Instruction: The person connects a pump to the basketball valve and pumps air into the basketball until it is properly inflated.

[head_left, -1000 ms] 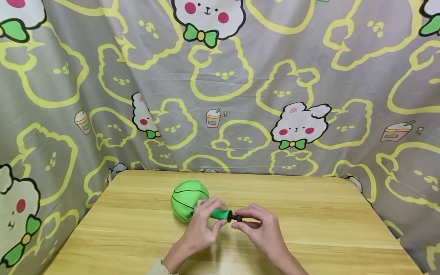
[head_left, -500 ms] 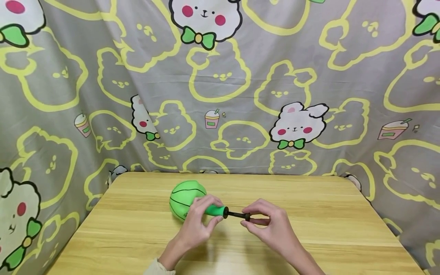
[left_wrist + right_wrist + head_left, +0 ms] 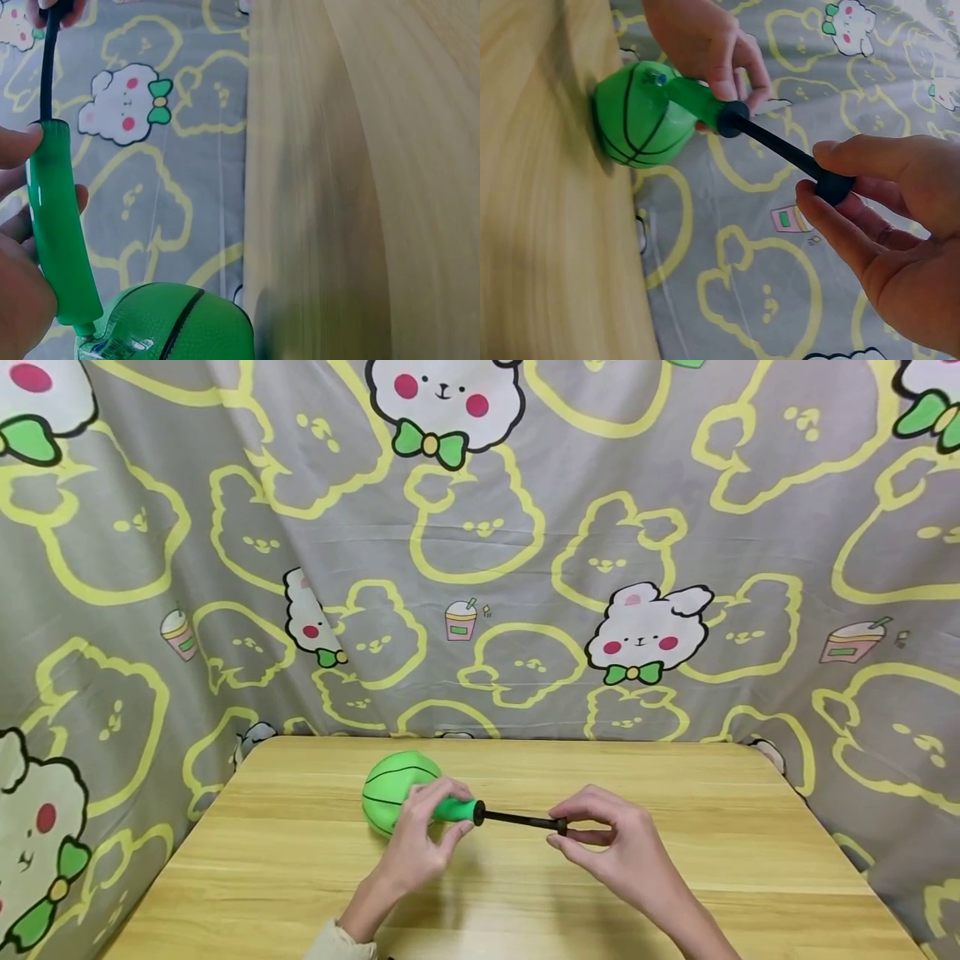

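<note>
A green hand pump [image 3: 60, 217] lies between both hands, its black rod [image 3: 521, 819] drawn well out of the barrel. My left hand [image 3: 420, 835] grips the green barrel, thumb and fingers on either side. With thumb and fingertips, my right hand [image 3: 615, 835] pinches the black knob [image 3: 834, 186] at the rod's end. A green ball with black lines [image 3: 393, 789] rests on the table to the left. In the left wrist view the barrel's narrow tip meets the ball [image 3: 180, 322]; its upper side looks dented in the head view.
The wooden table [image 3: 300, 877] runs back to a grey curtain [image 3: 510, 560] printed with cartoon animals. The curtain also hangs along the left and right sides.
My right hand has moved right, pulling the pump's rod from nearly all the way in to far out. The left hand, barrel and ball have shifted slightly left.
</note>
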{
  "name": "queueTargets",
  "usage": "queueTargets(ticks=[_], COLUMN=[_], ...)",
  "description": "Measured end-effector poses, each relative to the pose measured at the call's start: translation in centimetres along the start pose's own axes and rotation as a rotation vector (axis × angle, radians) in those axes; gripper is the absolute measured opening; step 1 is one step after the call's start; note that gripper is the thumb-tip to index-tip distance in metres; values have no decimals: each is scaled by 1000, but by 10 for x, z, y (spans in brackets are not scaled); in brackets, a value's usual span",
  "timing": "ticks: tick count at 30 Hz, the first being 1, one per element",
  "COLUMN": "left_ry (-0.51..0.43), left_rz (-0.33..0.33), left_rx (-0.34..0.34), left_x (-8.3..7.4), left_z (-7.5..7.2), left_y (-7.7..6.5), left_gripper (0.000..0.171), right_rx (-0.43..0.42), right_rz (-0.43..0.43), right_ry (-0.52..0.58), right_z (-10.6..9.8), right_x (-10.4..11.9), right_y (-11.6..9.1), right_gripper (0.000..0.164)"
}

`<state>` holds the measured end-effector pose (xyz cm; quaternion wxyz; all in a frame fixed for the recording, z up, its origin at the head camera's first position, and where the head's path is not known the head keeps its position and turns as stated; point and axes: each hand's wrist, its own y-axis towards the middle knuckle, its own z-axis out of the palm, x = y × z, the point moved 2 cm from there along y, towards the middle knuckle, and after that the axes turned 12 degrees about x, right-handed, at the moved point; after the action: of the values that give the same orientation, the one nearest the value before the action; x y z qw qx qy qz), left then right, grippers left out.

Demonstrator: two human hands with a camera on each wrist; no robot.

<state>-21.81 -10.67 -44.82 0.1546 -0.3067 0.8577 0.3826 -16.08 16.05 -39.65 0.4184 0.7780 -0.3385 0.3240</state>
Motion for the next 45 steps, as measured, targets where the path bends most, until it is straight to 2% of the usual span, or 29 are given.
queueTargets(ticks=[5,8,16,26,37,45], left_ry=[-8,-7,11,12,25,-3], left_rz=[-13,9,46,63,48,-7], left_rx=[-11,-6,-37,-22,13,53], left_x=[-1,-2,-4,-9,-13,-16], left_z=[-3,-2,3,8,13,16], left_y=[-1,0,-1,2,1,-1], left_gripper=[30,29,26,27,28,28], right_rx=[19,30,8,-50,-89,-113], right_rz=[18,27,-18,-99,-60,-72], right_ry=[-24,-21,-16,13,61,70], right_z=[-8,-10,-7,8,30,45], right_x=[5,8,6,-1,-12,-20], right_y=[-1,-2,-1,3,4,7], right_gripper=[26,26,24,28,26,26])
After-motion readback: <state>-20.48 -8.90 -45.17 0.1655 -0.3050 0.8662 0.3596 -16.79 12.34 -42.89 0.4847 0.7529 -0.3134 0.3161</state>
